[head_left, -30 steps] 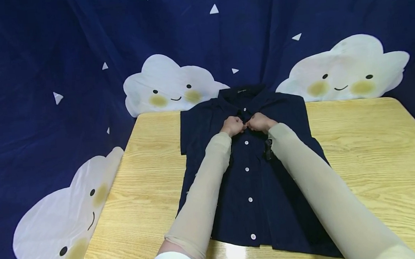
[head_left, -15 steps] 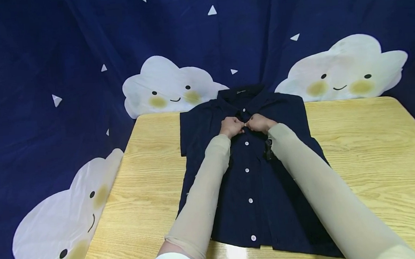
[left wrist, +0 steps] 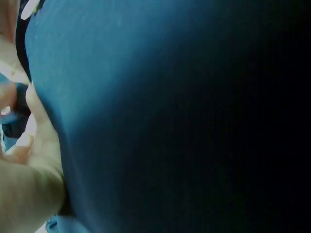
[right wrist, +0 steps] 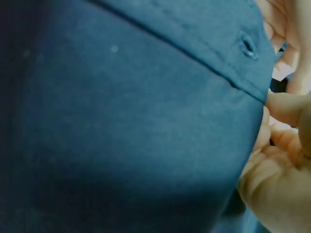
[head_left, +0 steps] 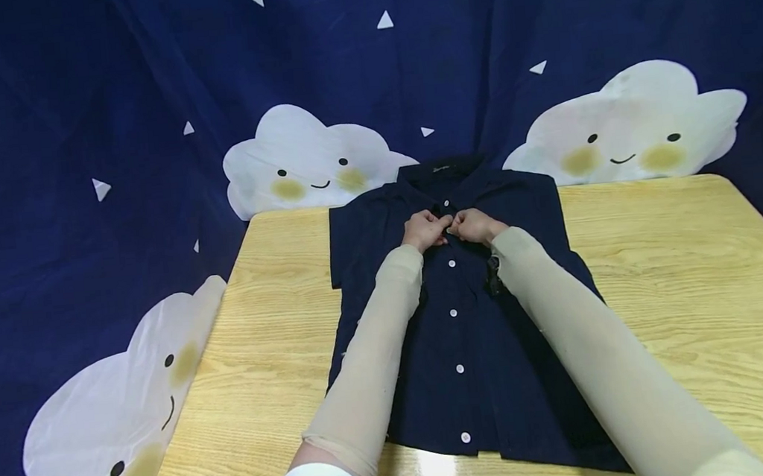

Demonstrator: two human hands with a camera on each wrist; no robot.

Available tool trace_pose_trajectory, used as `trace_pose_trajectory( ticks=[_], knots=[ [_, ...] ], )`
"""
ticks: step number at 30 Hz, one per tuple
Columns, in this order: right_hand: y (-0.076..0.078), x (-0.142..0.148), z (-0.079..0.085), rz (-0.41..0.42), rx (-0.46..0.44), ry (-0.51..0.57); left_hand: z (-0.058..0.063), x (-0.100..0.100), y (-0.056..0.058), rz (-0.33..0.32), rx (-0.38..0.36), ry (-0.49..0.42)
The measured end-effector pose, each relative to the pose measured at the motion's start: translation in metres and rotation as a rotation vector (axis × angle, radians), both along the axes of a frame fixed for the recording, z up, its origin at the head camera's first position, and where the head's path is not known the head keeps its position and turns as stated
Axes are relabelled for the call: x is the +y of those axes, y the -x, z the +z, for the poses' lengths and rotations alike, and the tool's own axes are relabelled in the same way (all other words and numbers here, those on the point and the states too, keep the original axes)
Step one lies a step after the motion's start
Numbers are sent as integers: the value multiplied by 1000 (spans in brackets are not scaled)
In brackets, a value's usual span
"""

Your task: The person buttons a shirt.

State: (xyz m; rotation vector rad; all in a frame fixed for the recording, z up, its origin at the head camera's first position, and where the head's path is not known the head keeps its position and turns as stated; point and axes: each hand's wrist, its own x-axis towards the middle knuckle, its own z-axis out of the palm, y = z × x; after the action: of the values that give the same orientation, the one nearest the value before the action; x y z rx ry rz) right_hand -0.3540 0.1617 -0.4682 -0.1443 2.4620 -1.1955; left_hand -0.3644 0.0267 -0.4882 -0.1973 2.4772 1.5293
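A dark navy short-sleeved shirt (head_left: 427, 384) lies front up, its collar at the far side and white buttons down its middle. Just below the top button (head_left: 447, 203), my left hand (head_left: 424, 230) and right hand (head_left: 475, 226) meet at the front opening. Each pinches cloth between thumb and fingers. In the right wrist view, a stitched buttonhole (right wrist: 248, 46) shows on the cloth edge beside the fingers of my right hand (right wrist: 277, 170). My left hand (left wrist: 41, 141) is at the cloth's edge in the left wrist view. The button between the hands is mostly hidden by fingers.
The shirt lies on a light wooden table (head_left: 681, 282). Behind and left of it hangs a dark blue curtain (head_left: 140, 77) printed with smiling clouds. A small black device (head_left: 494, 274) sits under my right wrist. Light sleeves cover both forearms.
Both hands stay at the same spot on the shirt front. My left thumb has shifted up slightly toward the collar, and the fingers have changed position around the cloth between them.
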Motion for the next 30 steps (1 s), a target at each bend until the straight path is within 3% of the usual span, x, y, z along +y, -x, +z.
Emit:
trace_pose_trajectory(
  ticks=[10, 17, 20, 26, 30],
  knots=[
    [-2, -4, 2, -38, 24, -16, -4, 5, 4, 105, 69, 155],
    [4, 2, 0, -100, 63, 94, -4, 7, 6, 126, 81, 185],
    [7, 3, 1, -90, 48, 119, -5, 8, 7, 122, 98, 197],
    [8, 1, 4, -37, -17, 61, -6, 9, 8, 158, 40, 177],
    [9, 0, 4, -23, -4, 14, -4, 10, 8, 156, 51, 249]
  ],
)
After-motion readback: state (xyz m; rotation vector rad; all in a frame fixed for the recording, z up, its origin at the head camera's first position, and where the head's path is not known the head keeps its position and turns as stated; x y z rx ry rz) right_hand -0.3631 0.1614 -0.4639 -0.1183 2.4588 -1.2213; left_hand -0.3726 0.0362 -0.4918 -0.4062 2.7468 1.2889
